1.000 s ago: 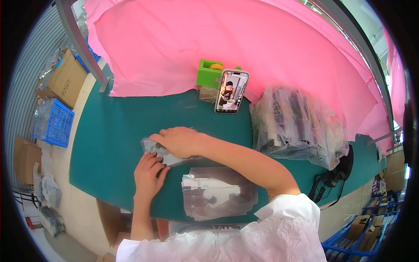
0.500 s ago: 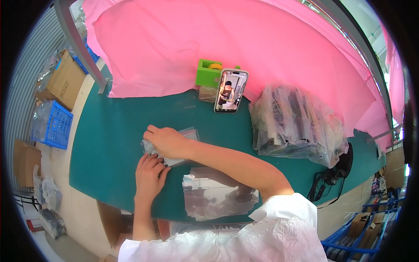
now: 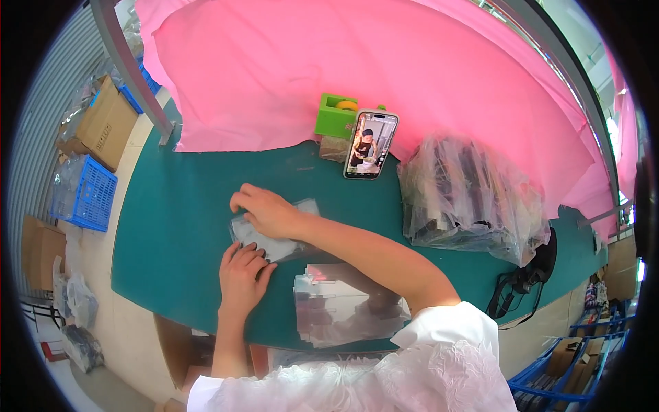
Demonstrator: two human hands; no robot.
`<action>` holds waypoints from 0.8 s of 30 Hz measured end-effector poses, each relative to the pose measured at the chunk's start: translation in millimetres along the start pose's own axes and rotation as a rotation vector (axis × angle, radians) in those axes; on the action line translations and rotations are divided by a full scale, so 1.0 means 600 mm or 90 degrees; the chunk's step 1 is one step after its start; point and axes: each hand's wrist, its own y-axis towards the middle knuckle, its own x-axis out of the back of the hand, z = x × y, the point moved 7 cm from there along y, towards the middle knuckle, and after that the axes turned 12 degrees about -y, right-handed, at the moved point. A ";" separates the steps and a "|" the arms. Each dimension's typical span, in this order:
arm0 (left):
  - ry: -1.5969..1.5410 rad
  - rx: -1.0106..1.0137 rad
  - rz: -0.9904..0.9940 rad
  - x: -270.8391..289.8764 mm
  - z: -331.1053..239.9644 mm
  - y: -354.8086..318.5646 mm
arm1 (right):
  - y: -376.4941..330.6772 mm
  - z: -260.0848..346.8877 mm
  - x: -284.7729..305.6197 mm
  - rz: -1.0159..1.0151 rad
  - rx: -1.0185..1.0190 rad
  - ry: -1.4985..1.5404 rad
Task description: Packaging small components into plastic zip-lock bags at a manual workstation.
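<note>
Both hands were down flat on a small clear plastic packet [image 3: 274, 237] when I looked in from my end. My left hand [image 3: 241, 276] lay palm down with the fingers stretched and together, its fingertips pressing the packet's near edge; it gripped nothing. My right hand [image 3: 269, 211] lay across the packet's top from the far side, fingers spread loosely and pointing left, also pressing rather than gripping (whether a fingertip had curled under the edge I could not tell). So the packet sat sandwiched between the two hands, mostly under the right one, with its right end sticking out bare.

That packet lay flat on the green table [image 3: 171, 226], well short of the propped phone [image 3: 371, 145] and off to the phone's left. Its long axis ran roughly left to right, tilted so the right end sat a little farther from me, toward the phone.

Nearer to me than the phone, under my right forearm, lay a stack of clear packets [image 3: 347, 309]. Right of the phone bulged a large clear bag of goods [image 3: 467, 196]; just behind the phone's left side stood a green tape dispenser [image 3: 335, 115] against the pink cloth [image 3: 357, 55].
</note>
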 end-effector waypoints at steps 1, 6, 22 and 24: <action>-0.015 -0.001 -0.010 0.001 -0.001 0.001 | -0.001 -0.017 -0.003 -0.001 -0.077 0.104; -0.026 0.001 -0.001 0.004 -0.008 0.012 | 0.016 -0.061 -0.025 0.152 -0.133 0.139; 0.037 0.105 -0.048 0.046 -0.024 0.017 | -0.241 0.171 0.150 0.182 0.157 -0.254; 0.046 0.093 -0.073 0.049 -0.052 0.025 | -0.303 0.180 0.152 0.282 0.089 -0.242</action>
